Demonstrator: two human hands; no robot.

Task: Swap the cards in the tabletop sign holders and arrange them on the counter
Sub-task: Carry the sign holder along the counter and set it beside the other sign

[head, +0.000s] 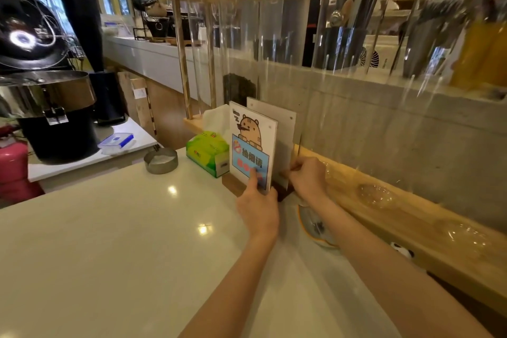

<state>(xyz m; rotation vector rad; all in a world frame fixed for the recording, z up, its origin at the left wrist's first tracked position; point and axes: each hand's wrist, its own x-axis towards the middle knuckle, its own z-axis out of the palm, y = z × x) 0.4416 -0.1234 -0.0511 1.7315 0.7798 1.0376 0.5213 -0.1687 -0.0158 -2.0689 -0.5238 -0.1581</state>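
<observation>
— Head view, item one?
— Tiger sign holder [252,145], upright on a wooden base at the far right of the white counter [109,241]. The left hand [259,208] pinches its near lower edge, forefinger laid flat on the blue panel, thumb behind.

— Item two?
— Plain sign holder [277,134], grey face, standing just behind the first on a dark base. The right hand [308,175] is closed round its lower right corner, fingertips curled in.

— Adjacent stock?
— Green tissue box [207,155] touching the tiger holder's left side; round metal tin [161,160] further left; wooden ledge [384,208] along the right; patterned dish [315,225] under the right forearm.
</observation>
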